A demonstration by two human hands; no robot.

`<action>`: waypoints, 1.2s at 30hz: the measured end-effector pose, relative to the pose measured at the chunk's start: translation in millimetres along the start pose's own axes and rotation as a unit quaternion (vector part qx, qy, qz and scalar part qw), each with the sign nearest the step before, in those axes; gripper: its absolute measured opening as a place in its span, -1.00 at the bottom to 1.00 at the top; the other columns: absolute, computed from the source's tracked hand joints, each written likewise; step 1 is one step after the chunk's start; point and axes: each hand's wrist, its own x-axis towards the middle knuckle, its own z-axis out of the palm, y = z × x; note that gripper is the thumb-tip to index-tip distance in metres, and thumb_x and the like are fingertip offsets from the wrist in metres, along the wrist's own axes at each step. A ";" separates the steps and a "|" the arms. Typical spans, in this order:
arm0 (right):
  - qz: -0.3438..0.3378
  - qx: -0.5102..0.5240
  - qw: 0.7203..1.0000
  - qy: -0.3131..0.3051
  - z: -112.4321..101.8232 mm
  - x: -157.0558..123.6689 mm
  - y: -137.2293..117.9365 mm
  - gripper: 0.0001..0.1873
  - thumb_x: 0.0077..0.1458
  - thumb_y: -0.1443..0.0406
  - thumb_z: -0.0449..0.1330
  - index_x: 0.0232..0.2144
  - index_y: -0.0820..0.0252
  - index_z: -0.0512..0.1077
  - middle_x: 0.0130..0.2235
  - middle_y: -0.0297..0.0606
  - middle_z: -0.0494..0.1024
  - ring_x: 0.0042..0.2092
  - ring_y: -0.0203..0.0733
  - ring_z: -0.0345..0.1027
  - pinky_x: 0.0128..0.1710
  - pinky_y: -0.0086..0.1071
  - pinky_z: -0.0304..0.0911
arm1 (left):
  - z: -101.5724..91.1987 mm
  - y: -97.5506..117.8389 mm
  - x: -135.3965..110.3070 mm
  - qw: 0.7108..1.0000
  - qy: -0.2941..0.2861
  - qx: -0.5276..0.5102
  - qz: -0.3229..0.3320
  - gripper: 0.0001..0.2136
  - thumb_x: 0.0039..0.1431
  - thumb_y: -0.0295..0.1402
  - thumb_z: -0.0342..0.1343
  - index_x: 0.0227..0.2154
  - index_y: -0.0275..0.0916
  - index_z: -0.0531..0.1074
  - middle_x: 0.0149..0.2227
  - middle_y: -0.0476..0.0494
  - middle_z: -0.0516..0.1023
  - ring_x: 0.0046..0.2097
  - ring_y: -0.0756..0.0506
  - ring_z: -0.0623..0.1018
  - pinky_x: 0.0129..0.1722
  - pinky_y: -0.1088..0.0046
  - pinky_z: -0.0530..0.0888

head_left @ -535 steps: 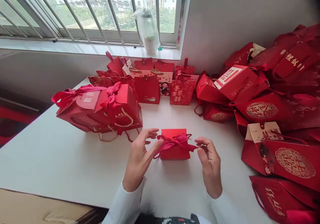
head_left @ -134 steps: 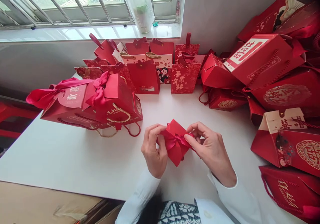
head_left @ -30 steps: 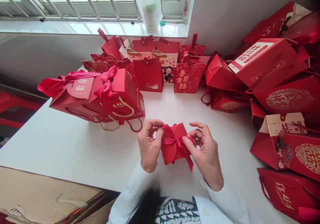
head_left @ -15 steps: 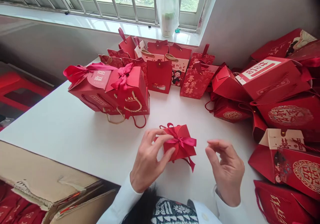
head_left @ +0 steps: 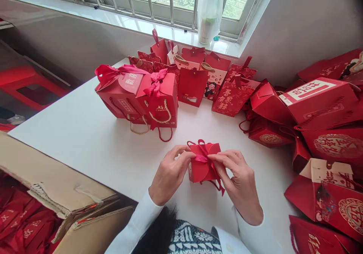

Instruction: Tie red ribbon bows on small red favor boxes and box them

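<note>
A small red gift box [head_left: 202,167] with a red satin ribbon bow [head_left: 203,157] on top stands on the white table [head_left: 90,140] in front of me. My left hand [head_left: 170,174] pinches the ribbon at the box's left side. My right hand [head_left: 238,180] pinches the ribbon at the bow's knot and rests against the box's right side. Both hands' fingers are closed on the ribbon. White sleeves cover both wrists.
Two larger red boxes with bows and rope handles [head_left: 141,95] stand at the left rear. Several red gift bags [head_left: 198,83] line the back below the window. A pile of red bags [head_left: 320,121] fills the right. An open cardboard box [head_left: 56,201] sits lower left.
My right hand, apart from the box half a second ago, has come back onto the bow. The view has swung to the left and shows more of the cardboard box.
</note>
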 end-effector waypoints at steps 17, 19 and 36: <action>-0.019 -0.111 0.993 0.045 5.4 -13.6 -2.9 -0.83 0.20 0.37 0.14 -0.15 0.16 0.44 -0.26 -0.26 0.48 -0.21 -0.15 0.24 -0.19 -0.29 0.24 | -19.8 26.5 -0.1 0.910 -0.146 -0.256 -0.293 -0.83 0.30 -0.25 -0.10 -0.21 -0.20 0.32 -0.51 0.05 0.33 -0.50 0.05 0.32 -0.51 0.55 0.29; -0.013 -0.107 0.993 0.056 7.1 -13.6 -3.7 -0.86 0.21 0.38 0.13 -0.18 0.16 0.45 -0.28 -0.26 0.49 -0.23 -0.16 0.25 -0.21 -0.31 0.23 | -19.9 27.5 -0.5 0.952 -0.095 -0.151 -0.250 -0.83 0.30 -0.25 -0.10 -0.22 -0.19 0.34 -0.47 0.02 0.38 -0.45 0.02 0.36 -0.43 0.51 0.33; -0.160 -0.166 0.971 0.062 8.6 -17.9 -11.5 -0.87 0.17 0.40 0.19 -0.44 0.19 0.41 -0.49 -0.30 0.45 -0.37 -0.20 0.24 -0.30 -0.29 0.18 | 14.0 35.1 23.3 0.999 -0.033 0.001 -0.037 -0.89 0.23 -0.48 0.01 -0.36 -0.23 0.42 -0.33 -0.06 0.50 -0.23 -0.07 0.39 -0.19 0.36 0.40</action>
